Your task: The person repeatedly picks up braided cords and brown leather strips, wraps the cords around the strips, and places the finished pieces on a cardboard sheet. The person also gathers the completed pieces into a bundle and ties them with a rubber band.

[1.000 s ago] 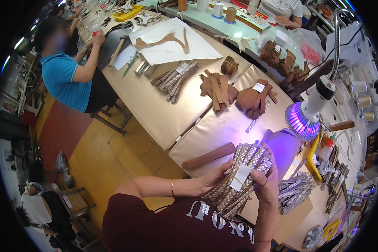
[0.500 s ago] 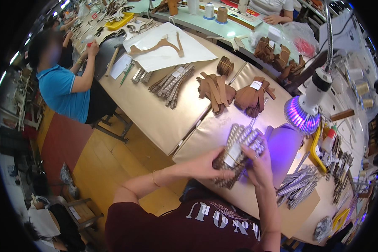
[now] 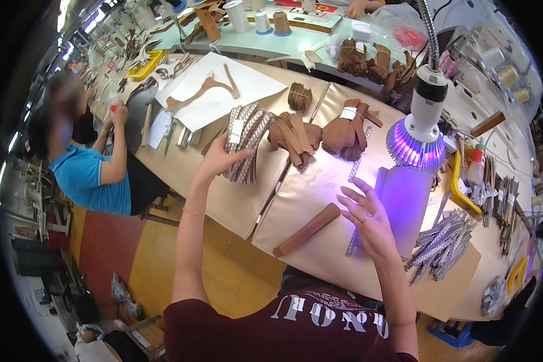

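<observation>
My left hand (image 3: 214,161) grips the lower left side of a bundle of grey-and-brown braided straps (image 3: 245,158), its thumb across the front. A white label (image 3: 236,131) is wrapped on the bundle, which is over the far left part of the table, beside brown strap bundles. The fingers behind it are partly hidden. My right hand (image 3: 368,220) is open and holds nothing, fingers spread above the table. Close to it are a long brown bar-like piece (image 3: 308,229) and a narrow braided strap (image 3: 352,241), partly hidden by the hand.
Two brown strap bundles (image 3: 294,137) (image 3: 347,136) and a small rolled one (image 3: 300,96) lie ahead. A lit lamp (image 3: 416,142) hangs at the right, above loose braided straps (image 3: 443,244) and a yellow tray (image 3: 458,190). A person in blue (image 3: 96,181) works at the left.
My left hand has carried the braided bundle from in front of me to the far left. My right hand has let go of it and opened. The view has shifted slightly.
</observation>
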A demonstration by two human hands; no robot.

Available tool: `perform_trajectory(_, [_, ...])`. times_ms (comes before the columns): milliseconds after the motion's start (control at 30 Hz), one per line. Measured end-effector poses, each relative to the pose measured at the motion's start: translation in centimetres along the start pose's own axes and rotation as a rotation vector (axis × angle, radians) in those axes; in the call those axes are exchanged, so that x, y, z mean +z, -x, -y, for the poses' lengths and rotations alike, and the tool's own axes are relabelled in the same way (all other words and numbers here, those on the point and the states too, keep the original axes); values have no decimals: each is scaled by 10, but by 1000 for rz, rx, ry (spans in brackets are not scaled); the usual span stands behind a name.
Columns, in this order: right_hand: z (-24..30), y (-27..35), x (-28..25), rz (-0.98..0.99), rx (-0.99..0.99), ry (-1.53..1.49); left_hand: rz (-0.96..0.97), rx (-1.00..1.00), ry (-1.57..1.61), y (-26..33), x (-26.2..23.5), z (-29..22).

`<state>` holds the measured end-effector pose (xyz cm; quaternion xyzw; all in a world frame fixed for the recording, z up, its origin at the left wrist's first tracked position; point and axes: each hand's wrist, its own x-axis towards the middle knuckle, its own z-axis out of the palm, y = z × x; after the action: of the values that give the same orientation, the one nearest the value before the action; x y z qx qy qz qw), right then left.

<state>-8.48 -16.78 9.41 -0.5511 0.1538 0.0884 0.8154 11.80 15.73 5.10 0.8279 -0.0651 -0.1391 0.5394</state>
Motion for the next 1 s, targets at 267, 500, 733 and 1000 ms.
perform_trajectory(267, [-6, 31, -34, -205, 19, -147, -235, -89, -681, -43, 31, -10])
perform_trajectory(500, [10, 81, -49, 0, -178, 90, -561, 274, -896, -11, 56, -17])
perform_trajectory(733, [27, 108, -75, -407, -259, 308, -106, 238, -574, 100, 147, -39])
perform_trajectory(1000, [16, 116, -70, -258, -271, 679, 54, 167, -490, 116, 205, -21])
